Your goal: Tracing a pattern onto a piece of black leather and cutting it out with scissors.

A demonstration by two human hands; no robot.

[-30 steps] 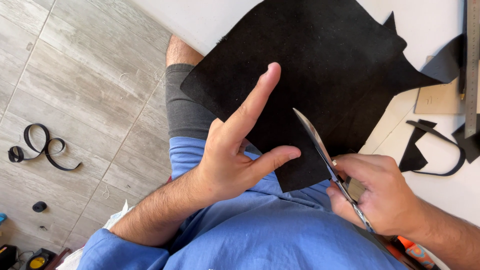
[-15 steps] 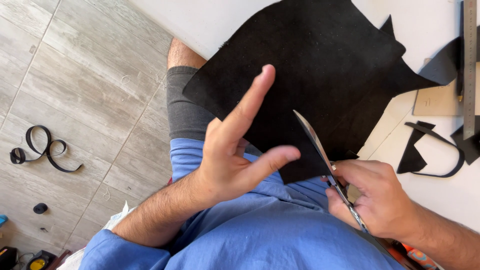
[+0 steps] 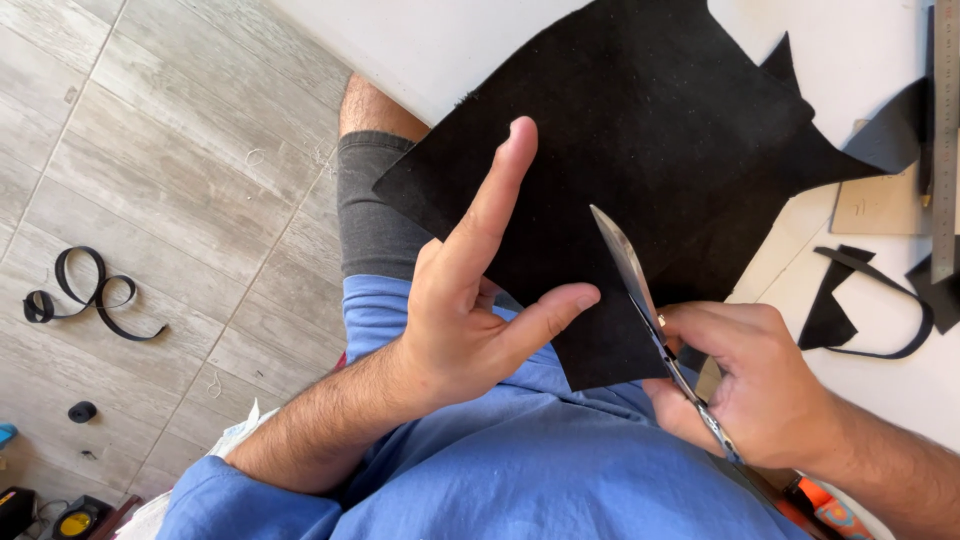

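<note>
While the right hand [image 3: 745, 385] grips a pair of scissors [image 3: 650, 310] by the handles, the blades sit partly open against the near edge of a large black sheet [image 3: 640, 150] of matte, suede-like material. This sheet has an irregular outline with pointed corners; it lies across the near edge of the white worktop [image 3: 470, 40] and overhangs it above the person's lap. The left hand [image 3: 480, 300] holds nothing closed: its index finger stretches out flat along the sheet, the thumb points towards the blades, and the other fingers seem tucked beneath the material. Towards the worktop's right edge lie black offcuts [image 3: 850, 310], a tan card piece [image 3: 880, 205] and a metal ruler [image 3: 945, 140]. Down on the tiled floor [image 3: 170, 170] a curled black strip [image 3: 90, 295] rests.
</note>
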